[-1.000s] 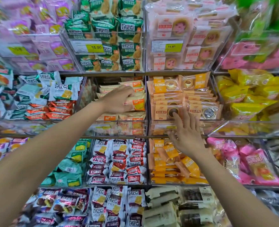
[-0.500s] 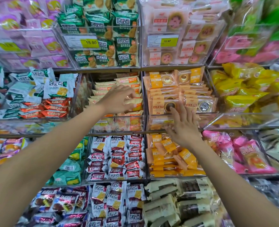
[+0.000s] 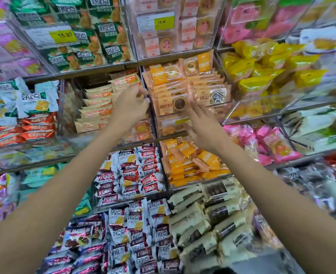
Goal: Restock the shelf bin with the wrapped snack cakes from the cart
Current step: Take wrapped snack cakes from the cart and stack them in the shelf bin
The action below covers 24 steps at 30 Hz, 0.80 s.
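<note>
My left hand point(image 3: 130, 106) hovers at the right end of a clear bin of cream-wrapped snack cakes point(image 3: 98, 107), its back to the camera. Its fingers are loosely curved near the top packs, and I see nothing in them. My right hand point(image 3: 200, 125) reaches up with straight, spread fingers. The blurred fingertips lie against the clear-wrapped round cakes with orange labels point(image 3: 167, 99) in the neighbouring bin point(image 3: 175, 125). No cart is in view.
Green packs point(image 3: 96, 40) and a yellow price tag point(image 3: 64, 35) fill the shelf above. Yellow packs point(image 3: 258, 76) and pink packs point(image 3: 271, 143) sit to the right. Red-and-white packs point(image 3: 135, 175) and orange packs point(image 3: 190, 161) are below the hands.
My left hand has come off the top of the cream packs and moved toward the bin's right end. My right hand has risen against the orange-labelled cakes. The hands are closer together.
</note>
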Motion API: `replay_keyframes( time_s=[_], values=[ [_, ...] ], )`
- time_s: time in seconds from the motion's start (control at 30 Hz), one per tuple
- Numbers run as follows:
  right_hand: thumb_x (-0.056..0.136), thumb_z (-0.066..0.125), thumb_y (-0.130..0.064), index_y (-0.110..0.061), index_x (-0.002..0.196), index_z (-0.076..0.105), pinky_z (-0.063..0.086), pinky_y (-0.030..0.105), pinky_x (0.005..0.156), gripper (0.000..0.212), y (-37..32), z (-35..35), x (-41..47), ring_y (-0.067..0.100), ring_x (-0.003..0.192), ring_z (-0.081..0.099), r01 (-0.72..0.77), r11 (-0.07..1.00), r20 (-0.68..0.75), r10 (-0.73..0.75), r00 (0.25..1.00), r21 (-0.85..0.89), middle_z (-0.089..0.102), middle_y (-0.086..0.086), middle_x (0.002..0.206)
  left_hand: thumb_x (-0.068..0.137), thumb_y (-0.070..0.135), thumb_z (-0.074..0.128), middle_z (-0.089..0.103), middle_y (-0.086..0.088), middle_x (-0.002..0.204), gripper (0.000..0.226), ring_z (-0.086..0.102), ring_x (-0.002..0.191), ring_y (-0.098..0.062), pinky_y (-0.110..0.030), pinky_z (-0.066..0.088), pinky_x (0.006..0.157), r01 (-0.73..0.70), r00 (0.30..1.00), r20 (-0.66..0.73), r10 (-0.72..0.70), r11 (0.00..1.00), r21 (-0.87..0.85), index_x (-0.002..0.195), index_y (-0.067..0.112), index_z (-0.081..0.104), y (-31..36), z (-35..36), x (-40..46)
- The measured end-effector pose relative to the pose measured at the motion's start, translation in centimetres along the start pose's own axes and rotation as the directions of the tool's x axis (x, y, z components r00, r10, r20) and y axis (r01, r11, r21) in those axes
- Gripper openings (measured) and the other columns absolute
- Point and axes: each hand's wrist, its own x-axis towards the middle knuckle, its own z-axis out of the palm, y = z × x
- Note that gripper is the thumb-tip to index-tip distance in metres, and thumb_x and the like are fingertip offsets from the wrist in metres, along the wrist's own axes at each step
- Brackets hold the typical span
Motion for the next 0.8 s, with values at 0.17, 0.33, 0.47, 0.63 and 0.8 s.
replay_keyframes(
  time_s=[0.17,0.33,0.47,0.63,0.8],
  values=[
    [0.095,0.051,-0.017,-0.007,0.130,0.053,0.043,0.039,0.092,0.036,0.8,-0.5,-11.0,0.030,0.114,0.054,-0.048,0.975,-0.012,0.052,0.999,0.217,0.060,0.012,0.125,0.091,0.018,0.054,0.062,0.012,0.097,0.011,0.053,0.089,0.009,-0.005,0.040,0.073,-0.087,0.956,0.232,0.181,0.927,-0.366,0.094,0.027,0.060,7.4,4.2,-11.2],
    [0.093,0.054,-0.012,-0.010,0.107,0.065,0.048,0.037,0.070,0.017,4.5,0.2,-27.2,0.027,0.081,0.063,-0.432,0.809,0.141,0.412,0.900,0.397,0.069,0.007,0.091,0.095,0.019,0.050,0.062,0.020,0.093,0.016,0.056,0.081,0.002,-0.010,0.041,0.066,0.238,0.807,0.588,0.058,0.880,-0.412,0.091,0.029,0.062,12.4,12.7,-22.9],
    [0.093,0.054,-0.009,-0.009,0.105,0.067,0.047,0.037,0.070,0.017,7.2,0.3,-40.4,0.026,0.073,0.061,-0.756,0.503,0.245,0.739,0.627,0.419,0.068,0.009,0.081,0.094,0.002,0.049,0.064,-0.010,0.097,0.018,0.058,0.084,-0.019,-0.023,0.044,0.077,0.412,0.580,0.814,-0.021,0.870,-0.272,0.089,0.015,0.061,15.7,20.4,-31.7],
    [0.096,0.049,-0.017,-0.006,0.103,0.061,0.036,0.033,0.076,0.017,11.5,-0.7,-53.3,0.032,0.097,0.061,-0.922,0.275,0.507,0.774,0.380,0.271,0.065,0.013,0.096,0.092,0.000,0.052,0.064,-0.019,0.097,0.014,0.055,0.088,-0.018,-0.030,0.044,0.085,0.199,0.352,0.936,0.006,0.977,-0.081,0.100,-0.005,0.063,19.4,28.1,-39.0],
    [0.099,0.045,-0.024,-0.012,0.125,0.056,0.042,0.032,0.089,0.031,15.4,-2.9,-60.6,0.026,0.112,0.058,-0.977,0.104,0.535,0.823,0.190,0.186,0.065,0.010,0.119,0.094,0.009,0.052,0.062,-0.005,0.095,0.016,0.055,0.089,-0.012,-0.021,0.039,0.077,0.005,0.230,0.969,0.095,0.995,-0.099,0.104,0.003,0.062,25.9,33.2,-41.3]
  ],
)
